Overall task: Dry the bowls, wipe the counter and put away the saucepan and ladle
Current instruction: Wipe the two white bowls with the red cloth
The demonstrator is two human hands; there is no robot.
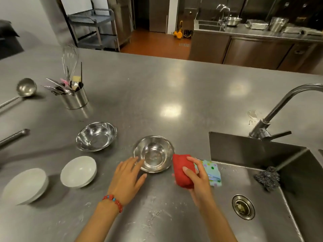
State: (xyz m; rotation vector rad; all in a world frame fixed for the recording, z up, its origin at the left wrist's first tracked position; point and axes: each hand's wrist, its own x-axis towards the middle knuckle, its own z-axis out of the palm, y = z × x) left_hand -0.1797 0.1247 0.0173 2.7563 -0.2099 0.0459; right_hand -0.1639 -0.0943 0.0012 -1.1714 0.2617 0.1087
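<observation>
My left hand rests flat-fingered against the round steel bowl; my right hand clutches the folded red cloth. I'd steady the rim, then wipe inside.

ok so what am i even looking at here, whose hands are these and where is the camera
There is no machine here. A person wears a camera on the head, so this single picture looks down at their own hands over a steel counter. The right hand holds a folded red cloth; the left hand touches the rim of a steel bowl. Left of it stand another steel bowl and two white bowls. A ladle and a utensil pot sit further back; a sink is on the right.
</observation>
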